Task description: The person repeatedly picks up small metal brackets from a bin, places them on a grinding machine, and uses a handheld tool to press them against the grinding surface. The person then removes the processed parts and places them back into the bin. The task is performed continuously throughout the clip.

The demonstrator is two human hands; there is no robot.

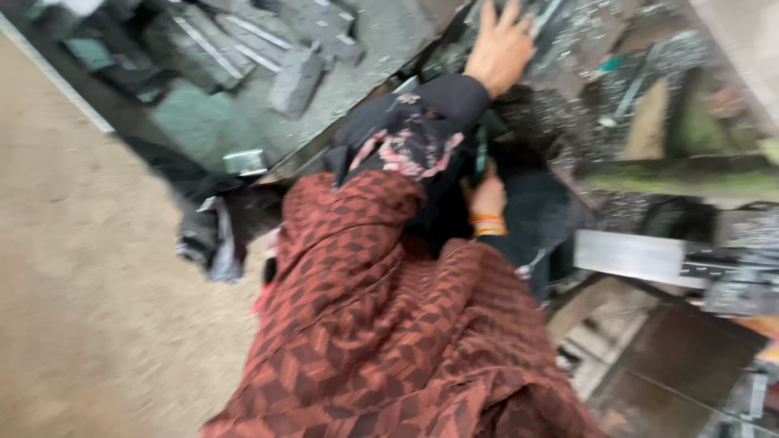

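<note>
**Hands among metal scrap, picture blurred**

Sandy, dusty floor (pixel 89 268) fills the side of the view left of my red-brown patterned shawl (pixel 381 324), which hangs down the middle and is the thing I place everything else by. Above the shawl, a dark workshop surface is strewn with grey metal pieces (pixel 296 77) and fine shavings, all smeared by motion.

My left hand (pixel 501 47) reaches up and away from the shawl, at the end of a black sleeve (pixel 422 113) with a pink floral pattern near the cuff. Its fingers are spread and lie flat on the cluttered dark surface (pixel 568 40) at the top edge of the view; it grips nothing that I can make out.

My right hand (pixel 487 197) is just above the shawl's upper right fold, with orange bangles (pixel 488 225) at the wrist. It is pressed against a dark object (pixel 535 215) beside it, and a thin green-blue strip (pixel 481 158) stands just above it. Whether the fingers are closed round anything I cannot tell, since the blur and the sleeve hide them.

Right of the shawl, a pale flat metal bar (pixel 629 258) lies crosswise, with dark machine parts (pixel 734 280) beyond it. Left of the shawl's upper edge, a crumpled dark and grey cloth (pixel 213 239) lies on the floor.
</note>
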